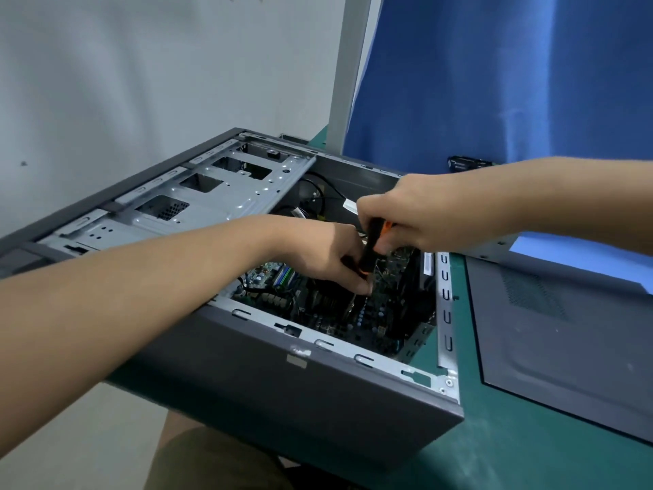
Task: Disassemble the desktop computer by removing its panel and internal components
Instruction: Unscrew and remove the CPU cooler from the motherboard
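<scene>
Head view, screwdriver (pixel 369 252) gripped in right fingers (pixel 381 245)

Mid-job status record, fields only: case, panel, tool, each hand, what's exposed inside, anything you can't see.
body: computer case lies on its side on the green table, open side up
cover: side panel off, flat on the table right of the case
tool: black-and-orange screwdriver pointing down into the case
right: right hand grips the handle top
left: left hand curls round its lower end
exposed: motherboard, metal drive cage
hidden: what the tip touches
</scene>
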